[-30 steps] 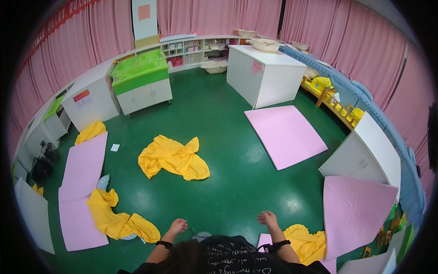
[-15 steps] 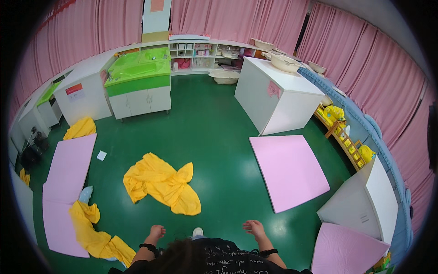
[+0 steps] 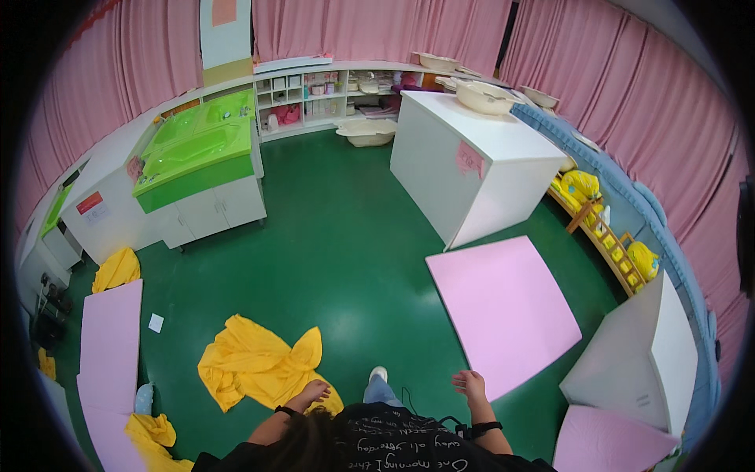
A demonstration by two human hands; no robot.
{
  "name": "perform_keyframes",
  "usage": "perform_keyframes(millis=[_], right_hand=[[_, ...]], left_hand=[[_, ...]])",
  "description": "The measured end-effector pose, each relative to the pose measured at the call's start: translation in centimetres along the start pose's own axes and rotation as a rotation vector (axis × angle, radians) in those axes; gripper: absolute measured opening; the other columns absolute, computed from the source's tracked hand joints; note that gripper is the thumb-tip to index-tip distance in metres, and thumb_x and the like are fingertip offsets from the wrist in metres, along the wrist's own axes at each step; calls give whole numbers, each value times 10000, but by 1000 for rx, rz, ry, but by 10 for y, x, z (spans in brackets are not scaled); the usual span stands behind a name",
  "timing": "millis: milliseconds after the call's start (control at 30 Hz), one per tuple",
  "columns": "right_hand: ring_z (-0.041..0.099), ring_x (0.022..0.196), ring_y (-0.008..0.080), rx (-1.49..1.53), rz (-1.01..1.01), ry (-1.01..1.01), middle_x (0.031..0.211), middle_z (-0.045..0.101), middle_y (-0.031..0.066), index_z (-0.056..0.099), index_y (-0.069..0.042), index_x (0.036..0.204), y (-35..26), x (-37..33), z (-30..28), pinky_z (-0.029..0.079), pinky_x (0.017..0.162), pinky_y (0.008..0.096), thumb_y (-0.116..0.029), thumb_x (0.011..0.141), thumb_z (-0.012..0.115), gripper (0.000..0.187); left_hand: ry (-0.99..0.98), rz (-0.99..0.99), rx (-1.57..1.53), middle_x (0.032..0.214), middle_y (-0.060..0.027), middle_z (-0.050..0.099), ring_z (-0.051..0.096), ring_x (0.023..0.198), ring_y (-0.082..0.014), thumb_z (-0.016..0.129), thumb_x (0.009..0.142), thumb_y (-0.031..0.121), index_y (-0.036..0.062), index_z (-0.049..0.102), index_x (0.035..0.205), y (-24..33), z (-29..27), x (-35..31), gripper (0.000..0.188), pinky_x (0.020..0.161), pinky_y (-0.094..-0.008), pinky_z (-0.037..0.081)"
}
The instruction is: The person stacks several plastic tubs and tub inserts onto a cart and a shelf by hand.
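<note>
Clock: read from the middle of the view, 12 at the top
Left hand (image 3: 316,391): roughly 7 o'clock, fingers loosely curled, maybe half open, nothing in it that I can see; shows in front of the yellow cloth (image 3: 255,358), can't really tell how far above it
Right hand (image 3: 469,385): about 5 o'clock, fingers slightly bent and a bit apart, looks empty too, by the near end of the big pink mat (image 3: 503,315) as seen here
Yellow cloth: crumpled on the green floor (image 3: 338,267), between 7 and 8 o'clock
Big pink mat: lying flat on the floor, around 4 o'clock
Wristbands (image 3: 484,429): black, one on each arm
Shoe (image 3: 379,372): white, 6 o'clock, between the hands
Left-side mats (image 3: 110,338): also pink, 8 to 9 o'clock, with a small white sheet (image 3: 156,323) near them
Sink unit (image 3: 200,149): green top, white doors, about 10 o'clock
White tabletop (image 3: 503,130): between 1 and 2 o'clock, with a beige basin (image 3: 484,97) sitting on it
Floor basin (image 3: 367,135): beige as well, 12 o'clock, by the white shelves (image 3: 314,101)
Wooden rack (image 3: 579,217): near 3 o'clock, with yellow bundles (image 3: 580,186)
</note>
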State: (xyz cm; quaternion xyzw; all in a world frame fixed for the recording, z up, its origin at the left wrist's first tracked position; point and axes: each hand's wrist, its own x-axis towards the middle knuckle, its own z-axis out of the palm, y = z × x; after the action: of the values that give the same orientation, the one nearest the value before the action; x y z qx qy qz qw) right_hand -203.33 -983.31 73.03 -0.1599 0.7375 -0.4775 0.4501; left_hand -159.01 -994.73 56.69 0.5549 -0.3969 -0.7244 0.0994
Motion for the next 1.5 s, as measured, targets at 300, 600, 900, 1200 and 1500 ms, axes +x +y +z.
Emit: perform_keyframes(millis=[300,600,900,1200,1500], right_hand=[[622,780,186,-147,-152,-166,922,649,94,543,-38,1027,-217,246,129,476,629,308,-214,892,453,240],[626,828,195,-248,-106,-515,976,649,93,538,-54,1056,-350,439,341,474,687,331,-228,896,465,247],[626,822,195,-158,-130,-388,965,648,91,533,-48,1037,-532,606,463,471,676,329,-204,912,447,218],[628,797,192,-198,0,-317,924,656,85,545,-51,1016,-668,810,531,469,648,315,-198,892,457,212],[623,774,159,-166,-104,-298,947,652,74,540,-51,1018,-854,1024,636,469,638,298,-209,894,449,221]], left_hand=[[256,-23,-426,929,-117,589,594,853,-262,531,857,211,56,515,1022,191,-89,112,228,734,-387,488],[193,-169,-722,765,-108,608,612,700,-243,529,840,194,11,572,836,290,-226,275,188,664,-341,506],[344,-38,-356,769,-76,573,528,635,-193,493,839,178,32,542,879,549,-331,437,159,567,-334,445],[214,4,-325,895,-70,582,583,736,-201,562,846,228,74,515,1036,806,-397,635,249,635,-379,470],[313,1,-42,736,-86,580,582,688,-221,529,800,188,55,567,779,960,-497,776,140,574,-407,476]])
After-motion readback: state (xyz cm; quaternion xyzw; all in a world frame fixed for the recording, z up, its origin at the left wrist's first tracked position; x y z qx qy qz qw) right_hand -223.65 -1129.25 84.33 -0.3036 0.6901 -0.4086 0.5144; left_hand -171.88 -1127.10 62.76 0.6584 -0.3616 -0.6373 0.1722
